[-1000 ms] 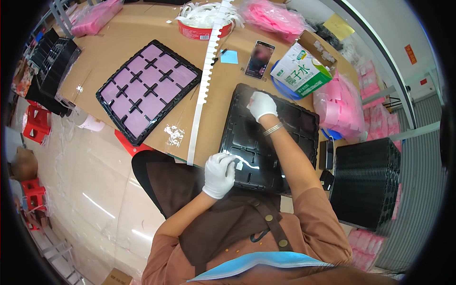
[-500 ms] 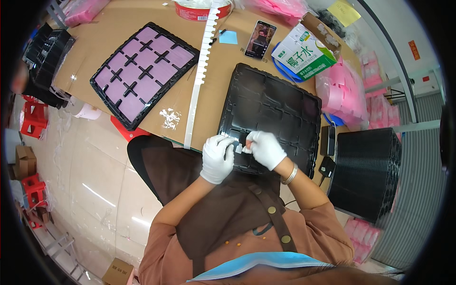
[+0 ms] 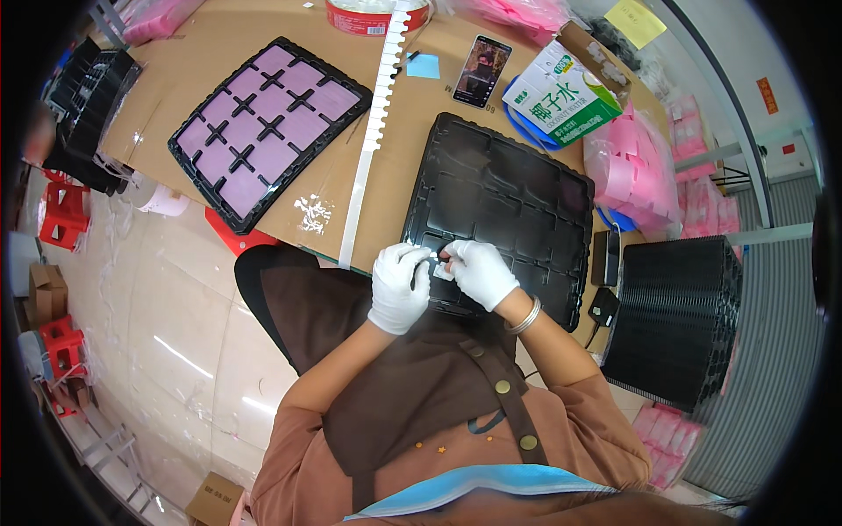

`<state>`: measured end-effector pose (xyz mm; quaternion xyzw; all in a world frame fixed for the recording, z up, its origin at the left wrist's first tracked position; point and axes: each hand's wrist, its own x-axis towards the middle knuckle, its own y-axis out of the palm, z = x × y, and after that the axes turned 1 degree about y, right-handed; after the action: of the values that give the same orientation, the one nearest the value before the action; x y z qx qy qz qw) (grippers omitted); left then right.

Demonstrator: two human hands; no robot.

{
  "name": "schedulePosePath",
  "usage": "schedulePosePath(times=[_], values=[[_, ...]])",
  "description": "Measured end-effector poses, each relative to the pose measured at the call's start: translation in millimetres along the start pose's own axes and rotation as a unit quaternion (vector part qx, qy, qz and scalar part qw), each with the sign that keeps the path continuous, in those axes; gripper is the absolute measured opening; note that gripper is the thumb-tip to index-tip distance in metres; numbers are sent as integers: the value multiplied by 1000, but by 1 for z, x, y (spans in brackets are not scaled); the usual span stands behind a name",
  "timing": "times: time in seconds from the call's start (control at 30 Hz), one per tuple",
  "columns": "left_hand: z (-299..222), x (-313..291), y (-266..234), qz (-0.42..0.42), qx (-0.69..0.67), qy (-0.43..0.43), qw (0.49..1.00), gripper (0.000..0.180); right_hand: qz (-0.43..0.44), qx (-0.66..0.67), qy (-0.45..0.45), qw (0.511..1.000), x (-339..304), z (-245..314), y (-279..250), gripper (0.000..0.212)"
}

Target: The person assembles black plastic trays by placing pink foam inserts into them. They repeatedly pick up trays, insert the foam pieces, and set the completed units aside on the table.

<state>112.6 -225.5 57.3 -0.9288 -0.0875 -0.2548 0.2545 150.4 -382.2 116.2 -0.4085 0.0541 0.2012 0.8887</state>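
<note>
One purple-lined tray (image 3: 271, 128): flat on the brown tabletop (image 3: 329, 175).
White notched strip (image 3: 371, 140): between both trays.
Gloved left hand (image 3: 399, 289): fingers half curled at the black tray's near-left corner; grip unclear.
Small white piece (image 3: 443, 273): beside right fingertips.
Gloved right hand (image 3: 481, 276): thumb and forefinger nearly together; cannot tell if gripping.
Bare black tray (image 3: 517, 197): before the person, beneath the fingers.
Black tray stack (image 3: 675, 324): far right.

A white-and-green carton (image 3: 566, 92), ahead and right of the right hand (image 3: 480, 275), bears large green characters. Ahead of that hand, dark print (image 3: 488, 109) marks the worktop (image 3: 403, 140) beside the phone (image 3: 481, 70). Past the left hand (image 3: 400, 291), a red tub (image 3: 347, 21) carries a white label (image 3: 375, 30). Far right of both hands, a red-orange wall sign (image 3: 767, 95) shows characters; behind them to the left, a brown box (image 3: 213, 498) bears print.
</note>
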Motion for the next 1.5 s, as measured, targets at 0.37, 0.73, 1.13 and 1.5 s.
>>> schedulePosePath(times=[0.37, 0.73, 1.13, 1.5], values=[[0, -1, -1, -9, -5, 1, 1000, 24, -57, -53, -37, 996, -20, 10, 16, 8], [1, -2, 4, 9, 20, 7, 1000, 26, -513, 81, 19, 854, 141, -62, -310, 15], [-13, 6, -6, 52, 3, -53, 997, 28, -451, -377, 130, 798, 16, -145, -233, 48], [-85, 82, 30, 239, -216, -134, 937, 18, -574, -305, -46, 759, -32, -127, -237, 11]])
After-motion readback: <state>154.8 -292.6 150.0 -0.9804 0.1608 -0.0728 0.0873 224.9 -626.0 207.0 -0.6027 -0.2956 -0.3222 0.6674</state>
